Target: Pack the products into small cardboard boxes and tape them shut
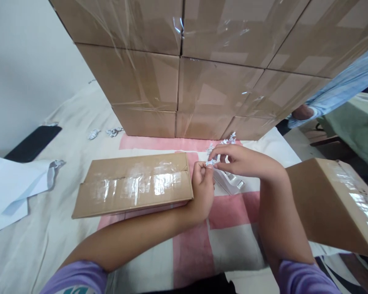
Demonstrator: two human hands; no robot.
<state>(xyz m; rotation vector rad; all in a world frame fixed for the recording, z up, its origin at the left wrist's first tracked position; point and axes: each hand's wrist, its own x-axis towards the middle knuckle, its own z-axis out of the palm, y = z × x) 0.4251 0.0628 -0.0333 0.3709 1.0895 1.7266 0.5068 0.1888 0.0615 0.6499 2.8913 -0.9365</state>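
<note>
My left hand [203, 192] is closed, pinching a small white piece with bluish marks [210, 162] between thumb and fingertips. From the other side, the thumb and fingers of my right hand [237, 159] close on the same piece. What exactly it is, I cannot make out. Just under my hands a white plastic object [230, 182] lies on the cloth, partly covered by my fingers. Crumpled white bits [228, 139] lie behind my right hand. Beside my left wrist rests a flat cardboard box [135, 183] with shiny clear tape on top.
A tall stack of taped cardboard boxes [214, 90] stands right behind my hands. Another carton [331, 204] is at the right. Left are white paper sheets [12, 188], a black flat object [33, 143] and crumpled scraps [114, 132]. A person's light-blue sleeve or trouser leg [343, 87] shows at right.
</note>
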